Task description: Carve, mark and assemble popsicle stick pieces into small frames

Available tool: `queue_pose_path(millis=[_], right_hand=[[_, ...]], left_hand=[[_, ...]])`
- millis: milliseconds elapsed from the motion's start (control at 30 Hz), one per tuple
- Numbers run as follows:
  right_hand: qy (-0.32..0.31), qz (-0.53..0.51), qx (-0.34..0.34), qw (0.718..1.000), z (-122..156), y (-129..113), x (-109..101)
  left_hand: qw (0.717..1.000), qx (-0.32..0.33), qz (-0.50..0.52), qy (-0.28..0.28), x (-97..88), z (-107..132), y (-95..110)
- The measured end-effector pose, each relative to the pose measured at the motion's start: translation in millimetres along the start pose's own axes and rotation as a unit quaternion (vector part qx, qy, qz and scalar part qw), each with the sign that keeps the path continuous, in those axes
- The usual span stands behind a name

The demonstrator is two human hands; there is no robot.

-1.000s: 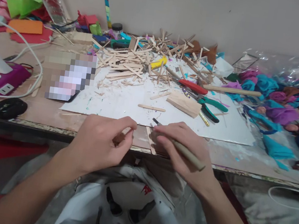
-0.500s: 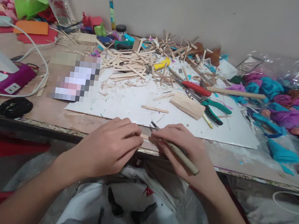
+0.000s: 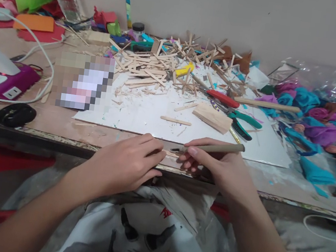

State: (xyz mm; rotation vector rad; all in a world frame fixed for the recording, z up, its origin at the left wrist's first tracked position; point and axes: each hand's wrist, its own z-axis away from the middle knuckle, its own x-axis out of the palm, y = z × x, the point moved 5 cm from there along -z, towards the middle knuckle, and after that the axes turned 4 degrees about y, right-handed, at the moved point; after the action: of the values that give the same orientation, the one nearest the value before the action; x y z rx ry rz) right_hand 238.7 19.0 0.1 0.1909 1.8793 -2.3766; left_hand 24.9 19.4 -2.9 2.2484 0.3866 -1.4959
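At the table's front edge, my left hand [image 3: 134,156] presses a popsicle stick [image 3: 171,154] down, its fingers bent together over the left end. My right hand [image 3: 213,161] grips a carving tool [image 3: 222,148] with a greenish-tan handle and a short dark metal tip. The tip points left, just above the stick and close to my left fingertips. The handle lies over my right hand, its butt end pointing right. Fingers of my right hand are beside the stick's right end; whether they touch it I cannot tell. My left hand covers part of the stick.
Beyond my hands lies a white board [image 3: 125,122] with a loose popsicle stick [image 3: 175,121], a wooden block [image 3: 212,118], green-handled pliers [image 3: 244,125] and a heap of sticks [image 3: 147,67]. A phone [image 3: 85,86], black case [image 3: 16,115] and purple power strip [image 3: 8,82] are left; coloured paper flowers [image 3: 315,112] right.
My right hand has turned the carving tool: its handle, earlier slanting down toward me, now points right and slightly up. My left hand stays on the stick, its thumb a little more apart.
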Motion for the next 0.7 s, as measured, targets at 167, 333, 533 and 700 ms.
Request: queue_pose_path(millis=[167,333,533,700], right_hand=[[0.01,-0.002,0.026,1.0,-3.1,5.3,-1.2],[0.001,-0.011,0.028,1.0,-2.4,8.1,-2.8],[0.009,0.014,0.024,1.0,-3.7,10.4,-4.3],[-0.009,0.029,0.013,0.999,-4.6,7.1,-1.7]], left_hand=[[1.0,0.0,-0.007,0.013,0.7,-0.3,0.1],[1.0,0.005,0.0,0.029,0.9,0.9,0.6],[0.999,0.007,0.001,0.032,-0.7,-1.3,0.3],[0.999,0.011,-0.006,0.032,-0.6,-1.1,1.0]])
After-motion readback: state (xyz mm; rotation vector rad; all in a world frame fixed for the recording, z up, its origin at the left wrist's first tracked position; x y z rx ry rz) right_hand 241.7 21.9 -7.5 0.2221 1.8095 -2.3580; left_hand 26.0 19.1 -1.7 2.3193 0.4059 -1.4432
